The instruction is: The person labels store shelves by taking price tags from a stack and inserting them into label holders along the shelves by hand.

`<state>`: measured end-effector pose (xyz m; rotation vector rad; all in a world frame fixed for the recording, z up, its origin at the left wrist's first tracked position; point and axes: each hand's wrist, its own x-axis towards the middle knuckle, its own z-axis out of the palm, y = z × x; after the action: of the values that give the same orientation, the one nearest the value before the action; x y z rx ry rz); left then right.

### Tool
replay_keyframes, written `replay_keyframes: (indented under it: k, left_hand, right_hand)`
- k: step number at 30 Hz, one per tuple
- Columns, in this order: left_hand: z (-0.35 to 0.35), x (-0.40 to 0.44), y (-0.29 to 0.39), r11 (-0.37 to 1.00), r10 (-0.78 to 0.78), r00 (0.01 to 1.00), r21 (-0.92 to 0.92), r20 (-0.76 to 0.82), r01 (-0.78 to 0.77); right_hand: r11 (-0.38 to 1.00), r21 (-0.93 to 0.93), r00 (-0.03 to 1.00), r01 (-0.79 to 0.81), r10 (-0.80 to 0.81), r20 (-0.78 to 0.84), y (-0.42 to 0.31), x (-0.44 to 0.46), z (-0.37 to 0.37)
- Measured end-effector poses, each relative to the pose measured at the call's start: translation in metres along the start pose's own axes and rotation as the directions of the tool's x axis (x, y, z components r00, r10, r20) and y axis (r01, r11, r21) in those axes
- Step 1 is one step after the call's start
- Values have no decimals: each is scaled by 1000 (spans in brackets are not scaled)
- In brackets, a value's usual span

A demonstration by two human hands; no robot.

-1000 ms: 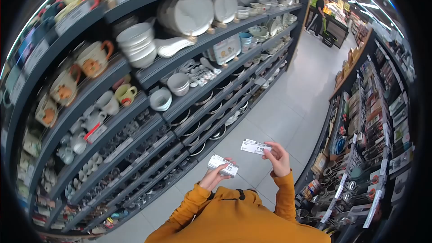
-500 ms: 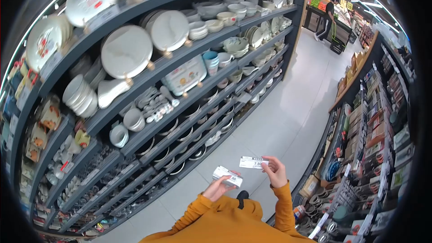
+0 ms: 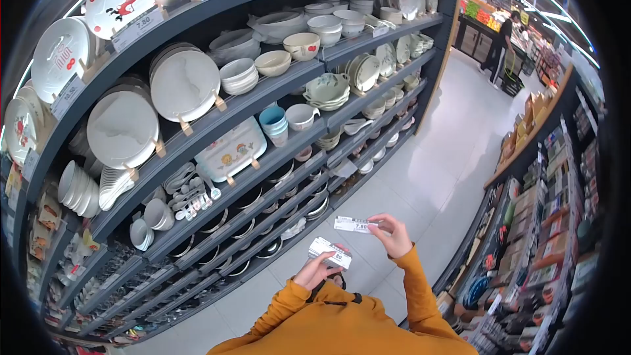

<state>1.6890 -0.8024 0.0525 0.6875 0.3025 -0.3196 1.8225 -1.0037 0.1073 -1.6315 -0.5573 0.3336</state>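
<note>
My left hand (image 3: 316, 269) grips a stack of price tags (image 3: 330, 253), thumb on top, in front of my body. Between the thumb and fingers of my right hand (image 3: 392, 235) is a single price tag (image 3: 351, 225) that reads 7.80. It is held by its right end, apart from the stack and a little above it. Both hands are over the aisle floor, away from the shelves. Part of the stack lies hidden behind my left thumb.
At left, a dark shelf unit (image 3: 263, 85) bears plates, bowls (image 3: 327, 28), a patterned tray (image 3: 231, 150) and blue cups (image 3: 273, 118). Packaged goods hang along the right rack (image 3: 526, 236). Tiled floor (image 3: 420, 171) runs between them. A person (image 3: 497, 51) stands with a basket farther up the aisle.
My view has shifted, so the shelves sit lower and farther left. My right hand, with its single tag, appears slightly left and higher. The person in the distance has changed position.
</note>
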Motion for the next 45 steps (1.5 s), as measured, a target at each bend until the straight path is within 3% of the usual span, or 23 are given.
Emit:
replay_keyframes:
  k: [4,11,13,17,19,20,23,26,30,33,37,39,42,43,44,45]
  left_hand:
    - [2,61,34,995,74,997,-71,-17,-75]
    - [43,154,109,983,184,982,15,-35,-184]
    - [54,170,117,971,241,968,15,-65,-240]
    - [78,209,112,931,352,919,-30,-179,-363]
    - [92,233,106,908,390,888,-58,-242,-414]
    - [102,245,103,898,400,872,-70,-282,-434]
    - [135,276,93,868,396,830,-136,-392,-478]
    - [155,298,86,848,421,810,-140,-409,-511]
    - [180,316,83,827,435,766,-128,-473,-548]
    - [186,325,79,806,458,741,-121,-490,-579]
    - [196,332,78,772,507,707,-105,-493,-627]
    - [201,331,80,756,546,686,-69,-481,-651]
    - [215,326,91,718,605,627,-3,-491,-696]
    - [219,325,96,702,623,601,18,-500,-712]
    - [219,323,99,690,653,573,76,-494,-720]
    - [226,321,105,674,671,524,136,-525,-726]
  right_hand:
    - [994,-46,995,98,-96,38,-13,89,-34]
    - [929,-180,941,323,-296,163,-58,274,-119]
    - [855,-168,869,491,-469,156,-78,329,-133]
    - [737,-211,766,642,-613,192,-118,439,-157]
    - [690,-146,704,709,-681,201,-121,494,-160]
    - [625,-141,638,767,-723,264,-122,518,-161]
    - [638,-57,585,768,-663,467,-123,562,-164]
    - [706,21,563,708,-583,586,-112,586,-164]
    - [804,138,594,578,-531,604,-112,589,-166]
    - [782,185,542,595,-560,626,-106,599,-163]
    - [695,78,433,715,-527,731,-99,608,-161]
    - [603,41,405,797,-584,703,-99,601,-165]
    - [352,-25,338,936,-873,351,-107,558,-179]
    - [407,-1,388,914,-872,297,-101,541,-185]
    - [602,70,552,796,-767,328,-90,517,-192]
    - [706,78,621,703,-664,417,-76,495,-196]
